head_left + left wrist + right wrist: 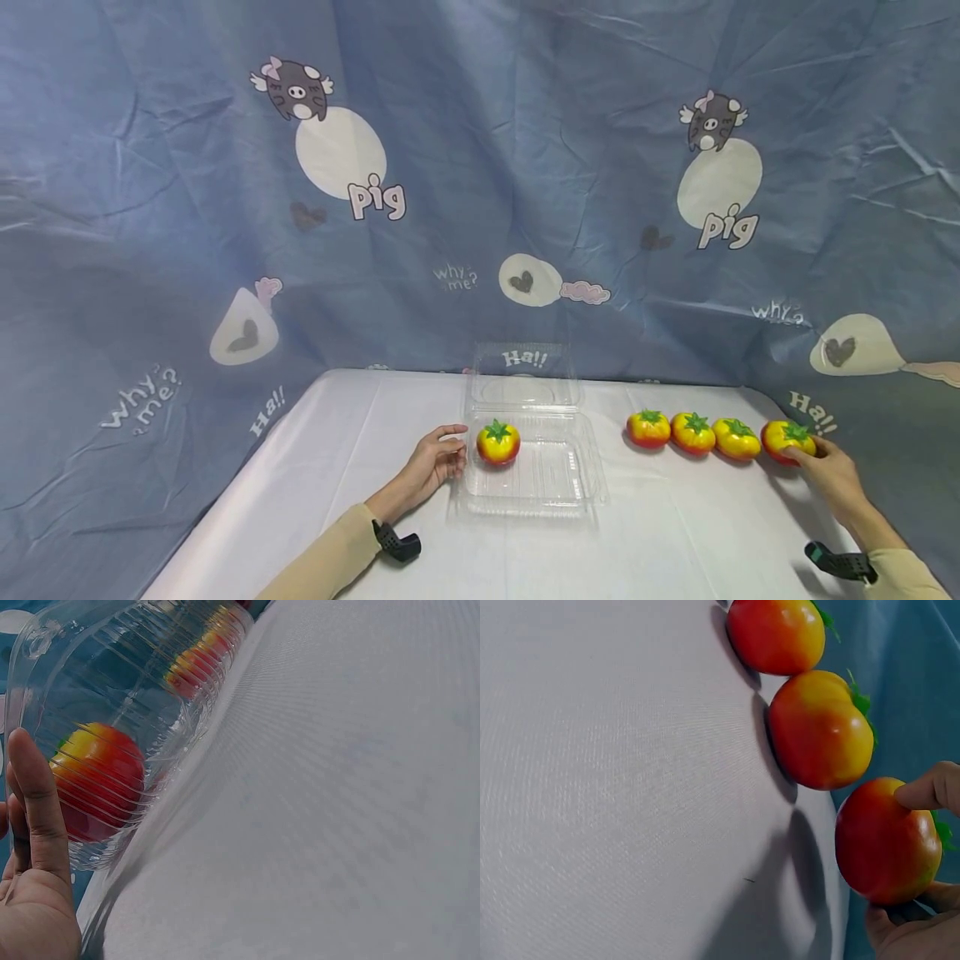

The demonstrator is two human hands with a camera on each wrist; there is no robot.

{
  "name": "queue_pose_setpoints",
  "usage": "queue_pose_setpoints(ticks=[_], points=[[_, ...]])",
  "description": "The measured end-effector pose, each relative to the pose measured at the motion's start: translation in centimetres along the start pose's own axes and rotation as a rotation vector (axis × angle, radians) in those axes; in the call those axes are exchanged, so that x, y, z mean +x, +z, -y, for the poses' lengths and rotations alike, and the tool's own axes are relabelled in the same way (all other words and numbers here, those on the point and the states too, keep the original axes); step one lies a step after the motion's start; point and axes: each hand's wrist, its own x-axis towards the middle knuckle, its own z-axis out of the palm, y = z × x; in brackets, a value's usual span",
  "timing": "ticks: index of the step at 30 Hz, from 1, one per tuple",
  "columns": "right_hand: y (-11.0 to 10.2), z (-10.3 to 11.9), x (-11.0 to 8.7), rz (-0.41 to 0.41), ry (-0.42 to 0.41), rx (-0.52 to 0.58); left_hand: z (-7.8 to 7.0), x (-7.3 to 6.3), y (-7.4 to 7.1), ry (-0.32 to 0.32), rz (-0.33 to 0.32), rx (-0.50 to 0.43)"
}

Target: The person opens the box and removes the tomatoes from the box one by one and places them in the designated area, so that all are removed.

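My right hand (pixel 834 479) grips a red-and-yellow tomato (pixel 889 840) with a green leafy top, thumb on one side and fingers on the other. In the right wrist view that tomato sits apart from its shadow, slightly raised off the table. My left hand (pixel 432 465) is at the left side of a clear plastic clamshell box (pixel 525 502), its fingers extended along the wall; whether they touch it is hard to tell. Inside the box's left part lies another tomato (pixel 498 442). The box's lid (pixel 522 375) stands open at the back.
Left of the gripped tomato, a row of three similar tomatoes, the nearest to the box (pixel 648 429), the middle one (pixel 692 434) and the last (pixel 737 439), rests on the white-covered table (pixel 675 533). A blue printed curtain (pixel 465 167) hangs behind the table.
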Motion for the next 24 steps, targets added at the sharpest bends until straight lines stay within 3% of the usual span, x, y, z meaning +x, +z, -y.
queue_pose_setpoints(ticks=[17, 24], points=[[0.7, -1.3, 0.7, 0.026, 0.035, -0.032, 0.3, 0.2, -0.1, -0.005, -0.020, 0.008], [1.1, -0.9, 0.5, 0.010, 0.057, 0.012, 0.2, 0.2, -0.1, -0.003, -0.020, 0.003]])
